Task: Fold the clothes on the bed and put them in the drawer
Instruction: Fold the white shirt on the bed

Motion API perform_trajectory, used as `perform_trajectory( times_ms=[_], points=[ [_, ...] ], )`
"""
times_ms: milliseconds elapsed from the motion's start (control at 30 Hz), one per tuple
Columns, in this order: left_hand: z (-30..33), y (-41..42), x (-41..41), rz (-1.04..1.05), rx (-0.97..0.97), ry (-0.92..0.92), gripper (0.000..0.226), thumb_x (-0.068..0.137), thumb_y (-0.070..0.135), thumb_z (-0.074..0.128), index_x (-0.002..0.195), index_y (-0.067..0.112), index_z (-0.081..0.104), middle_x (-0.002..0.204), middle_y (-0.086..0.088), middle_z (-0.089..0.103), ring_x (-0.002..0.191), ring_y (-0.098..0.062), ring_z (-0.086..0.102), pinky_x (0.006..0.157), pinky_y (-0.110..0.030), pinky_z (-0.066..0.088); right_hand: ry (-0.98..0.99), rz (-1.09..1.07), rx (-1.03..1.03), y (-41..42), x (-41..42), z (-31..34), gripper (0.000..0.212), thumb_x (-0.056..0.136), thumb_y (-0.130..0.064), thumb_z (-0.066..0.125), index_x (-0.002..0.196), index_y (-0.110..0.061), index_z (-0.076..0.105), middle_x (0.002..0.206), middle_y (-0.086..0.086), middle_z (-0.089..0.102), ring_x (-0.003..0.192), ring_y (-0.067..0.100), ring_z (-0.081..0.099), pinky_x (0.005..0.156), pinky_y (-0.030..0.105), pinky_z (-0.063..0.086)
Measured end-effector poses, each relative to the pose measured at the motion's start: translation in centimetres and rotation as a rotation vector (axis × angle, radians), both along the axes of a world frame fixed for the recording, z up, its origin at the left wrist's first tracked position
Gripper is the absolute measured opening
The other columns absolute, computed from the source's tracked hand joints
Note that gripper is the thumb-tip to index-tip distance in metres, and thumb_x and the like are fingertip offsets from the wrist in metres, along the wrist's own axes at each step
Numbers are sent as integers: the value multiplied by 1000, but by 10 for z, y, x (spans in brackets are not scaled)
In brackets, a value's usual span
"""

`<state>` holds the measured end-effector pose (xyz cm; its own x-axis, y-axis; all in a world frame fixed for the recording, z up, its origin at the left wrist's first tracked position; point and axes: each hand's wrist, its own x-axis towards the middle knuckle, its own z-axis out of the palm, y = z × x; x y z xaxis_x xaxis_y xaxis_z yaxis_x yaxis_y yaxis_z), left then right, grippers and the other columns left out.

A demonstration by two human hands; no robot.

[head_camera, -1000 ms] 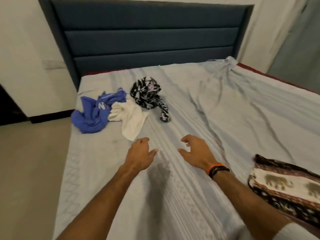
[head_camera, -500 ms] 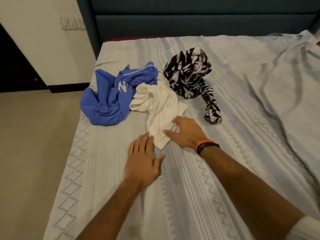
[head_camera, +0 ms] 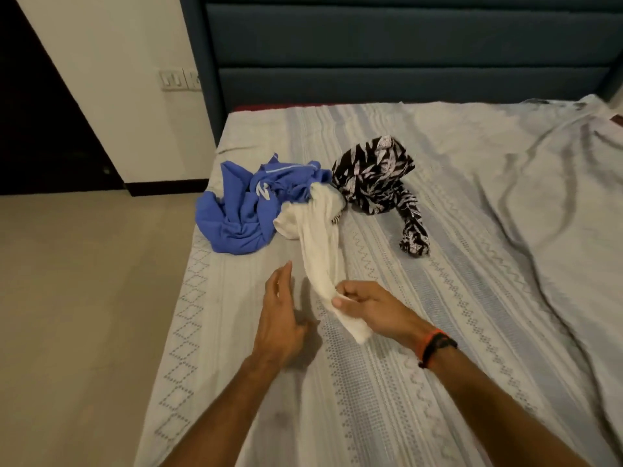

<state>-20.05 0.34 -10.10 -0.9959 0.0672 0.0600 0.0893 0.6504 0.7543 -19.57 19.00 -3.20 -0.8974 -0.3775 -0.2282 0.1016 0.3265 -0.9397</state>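
Three crumpled garments lie near the left side of the bed: a blue shirt, a cream-white cloth and a black-and-white leaf-print garment. My right hand, with an orange and black wristband, pinches the near end of the cream-white cloth and lifts it off the sheet, so the cloth is stretched towards me. Its far end still rests between the blue shirt and the print garment. My left hand hovers just left of the cloth with fingers straight, holding nothing.
The bed's left edge runs beside bare beige floor. A dark blue padded headboard stands at the back. The grey patterned sheet is rumpled on the right. A dark doorway and wall switches are at the left.
My right hand has gripped the near end of the cream-white cloth and pulled it towards me and upward. My left hand lifted from the sheet beside it. The view shifted left.
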Motion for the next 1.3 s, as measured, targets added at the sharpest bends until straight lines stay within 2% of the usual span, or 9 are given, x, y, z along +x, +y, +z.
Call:
perform_trajectory(
  times_ms=[267,400,500,600,800,933,1034,1200,1300],
  points=[
    [75,-8,92,-32,-94,114,44,88,36,66,129,25,54,139,-3,46,122,-18,49,95,-29,44,-369,446,-142,2,122,94,49,73,-31,81,91,8,57,66,-4,54,56,3,49,57,14,41],
    [103,-8,134,13,-66,68,24,89,35,53,99,13,52,97,-7,64,85,-28,61,76,-42,52,-136,381,548,-9,153,103,31,89,-32,71,95,-2,70,88,1,70,77,14,62,73,29,49],
    [118,-9,151,43,-73,186,18,88,16,60,106,15,55,96,-8,65,85,-26,61,72,-38,51,160,241,958,-22,164,96,82,74,-50,81,137,-10,47,133,6,58,118,26,56,98,36,47],
    [147,-5,172,32,21,307,17,83,22,68,97,17,60,88,-4,67,79,-25,63,66,-35,49,292,83,649,-41,177,96,106,55,-55,89,140,-16,39,132,3,54,118,23,55,99,40,49],
    [186,-16,192,67,172,343,31,74,38,76,99,29,60,89,15,67,79,-13,66,67,-30,53,484,-307,289,-49,189,128,23,84,-8,55,99,-7,72,97,8,72,90,28,64,64,22,45],
    [175,-42,194,113,34,184,55,76,35,82,122,22,56,118,8,61,103,-16,58,89,-35,50,231,-421,-228,-42,196,152,24,90,6,53,96,-8,71,98,15,73,100,33,67,91,48,53],
    [166,-48,200,1,-20,40,52,79,35,79,125,20,59,116,6,64,107,-18,59,91,-34,50,78,-399,-607,-36,204,169,24,94,5,49,94,-9,68,82,1,75,82,15,69,79,29,57],
    [166,-45,215,-82,556,-243,64,80,77,41,121,32,61,101,4,70,88,-16,68,65,-25,56,10,-379,-763,-24,207,174,21,99,-9,46,102,-7,67,86,4,75,79,14,71,69,26,58],
    [170,-44,217,-30,583,-111,36,94,51,52,114,25,65,86,2,65,66,-4,56,58,-19,46,1,-388,-639,-16,204,175,24,97,-8,46,106,-7,68,90,5,76,85,16,72,75,26,58]
  ],
)
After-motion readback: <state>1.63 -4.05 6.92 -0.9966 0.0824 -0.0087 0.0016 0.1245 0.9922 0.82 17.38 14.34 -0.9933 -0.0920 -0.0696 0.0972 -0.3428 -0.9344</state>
